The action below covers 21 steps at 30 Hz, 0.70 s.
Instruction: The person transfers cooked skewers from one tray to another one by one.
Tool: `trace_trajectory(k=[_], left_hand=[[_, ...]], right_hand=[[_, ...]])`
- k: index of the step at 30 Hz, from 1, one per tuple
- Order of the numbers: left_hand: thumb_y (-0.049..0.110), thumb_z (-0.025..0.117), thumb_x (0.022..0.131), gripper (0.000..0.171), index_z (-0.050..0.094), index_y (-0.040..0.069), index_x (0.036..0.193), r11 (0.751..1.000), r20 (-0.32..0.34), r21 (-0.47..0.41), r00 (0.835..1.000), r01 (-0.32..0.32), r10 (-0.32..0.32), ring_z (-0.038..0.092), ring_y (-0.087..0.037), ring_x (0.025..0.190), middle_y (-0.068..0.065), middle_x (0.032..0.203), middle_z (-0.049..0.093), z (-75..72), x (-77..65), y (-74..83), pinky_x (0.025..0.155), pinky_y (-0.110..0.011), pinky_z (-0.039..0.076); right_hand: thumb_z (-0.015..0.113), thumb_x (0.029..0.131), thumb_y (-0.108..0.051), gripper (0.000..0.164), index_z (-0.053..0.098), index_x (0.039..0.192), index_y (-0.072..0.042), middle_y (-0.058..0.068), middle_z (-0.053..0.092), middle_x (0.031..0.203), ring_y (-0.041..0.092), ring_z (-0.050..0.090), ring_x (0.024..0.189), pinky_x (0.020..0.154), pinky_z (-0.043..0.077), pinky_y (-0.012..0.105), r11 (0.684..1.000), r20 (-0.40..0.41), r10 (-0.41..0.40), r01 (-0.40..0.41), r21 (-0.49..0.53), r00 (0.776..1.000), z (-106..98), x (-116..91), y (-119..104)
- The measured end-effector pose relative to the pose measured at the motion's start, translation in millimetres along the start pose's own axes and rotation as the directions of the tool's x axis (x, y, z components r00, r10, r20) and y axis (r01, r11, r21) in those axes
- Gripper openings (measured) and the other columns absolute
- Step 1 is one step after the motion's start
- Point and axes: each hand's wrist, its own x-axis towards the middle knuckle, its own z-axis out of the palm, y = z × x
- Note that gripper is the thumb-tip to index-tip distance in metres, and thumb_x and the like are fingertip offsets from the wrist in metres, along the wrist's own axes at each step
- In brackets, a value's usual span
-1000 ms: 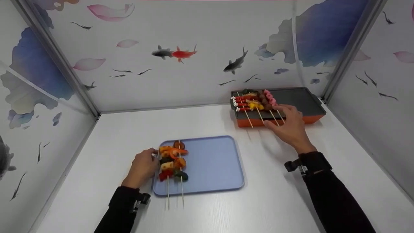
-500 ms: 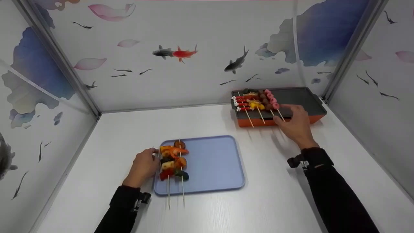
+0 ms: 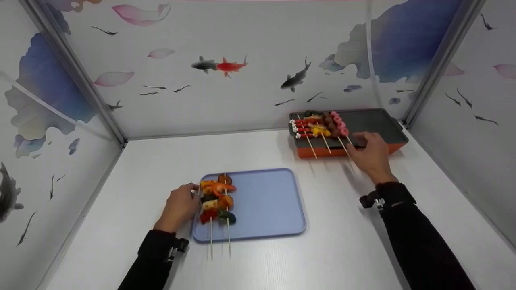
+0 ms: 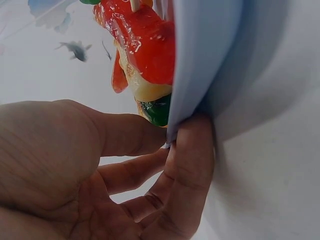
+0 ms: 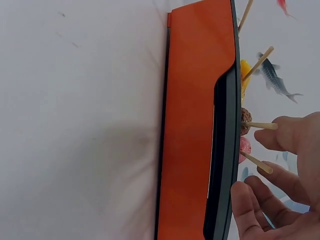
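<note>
My left hand (image 3: 177,206) pinches the left rim of a blue tray (image 3: 266,205). The left wrist view shows the thumb above the rim and a finger (image 4: 194,145) underneath it. Two kebab skewers with vegetables and shrimp (image 3: 209,204) lie on the tray's left part. At the back right, my right hand (image 3: 371,155) is at the front of an orange grill with a dark plate (image 3: 373,125). Its thumb and fingers stand apart around the stick end of a pink-ball skewer (image 3: 342,125). The thumb tip is close by the stick of a brown meatball skewer (image 3: 332,124).
Left of these on the grill lie a skewer with yellow pieces (image 3: 320,131) and several red sticks with white tips (image 3: 300,129). Their sticks jut over the grill's front edge. Printed panels (image 3: 250,100) wall in the white table (image 3: 161,161) at the back and sides.
My right hand has shifted slightly right along the grill's front, and its thumb and fingers have come to either side of the pink skewer's stick. My left hand stays at the tray rim.
</note>
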Motion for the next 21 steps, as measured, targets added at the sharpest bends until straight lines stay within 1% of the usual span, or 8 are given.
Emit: trace_trajectory(k=[6,12,16,21], left_hand=[[0.016,0.048,0.094,0.034,0.057,0.006,0.125,1.0,0.0,-0.005,1.0,0.002,-0.002,0.055,-0.016,0.057,-0.006,0.083,0.064,0.4,-0.7,0.3,0.051,-0.029,0.042],[0.015,0.048,0.094,0.034,0.058,0.006,0.124,1.0,-0.008,0.001,1.0,-0.004,0.004,0.055,-0.016,0.058,-0.007,0.084,0.065,0.6,0.0,0.0,0.051,-0.029,0.043],[0.015,0.049,0.094,0.034,0.058,0.005,0.124,1.0,-0.013,0.021,1.0,-0.004,0.004,0.055,-0.016,0.06,-0.008,0.087,0.065,0.7,0.6,0.2,0.051,-0.029,0.043],[0.015,0.049,0.093,0.033,0.058,0.005,0.124,0.999,-0.019,0.032,1.0,-0.005,0.006,0.054,-0.016,0.061,-0.008,0.088,0.065,1.1,0.5,-0.7,0.052,-0.029,0.042]], right_hand=[[0.066,0.085,-0.027,0.035,0.064,0.114,-0.007,0.012,0.058,0.101,0.026,0.054,0.09,0.076,0.045,0.04,0.999,-0.005,0.029,-0.029,-0.023,1.0,-0.3,1.3,-2.3],[0.065,0.085,-0.025,0.029,0.066,0.109,-0.008,0.009,0.062,0.096,0.022,0.058,0.083,0.072,0.049,0.039,0.997,0.016,0.057,-0.056,-0.047,0.998,-1.8,1.6,-4.8],[0.063,0.085,-0.021,0.024,0.069,0.105,-0.009,0.007,0.066,0.09,0.021,0.06,0.078,0.068,0.048,0.038,0.997,0.018,0.053,-0.052,-0.055,0.998,-2.8,3.2,-5.9],[0.063,0.085,-0.019,0.019,0.071,0.099,-0.009,0.007,0.068,0.084,0.021,0.06,0.07,0.061,0.046,0.035,0.997,0.018,0.046,-0.044,-0.067,0.999,-4.6,5.2,-7.6]])
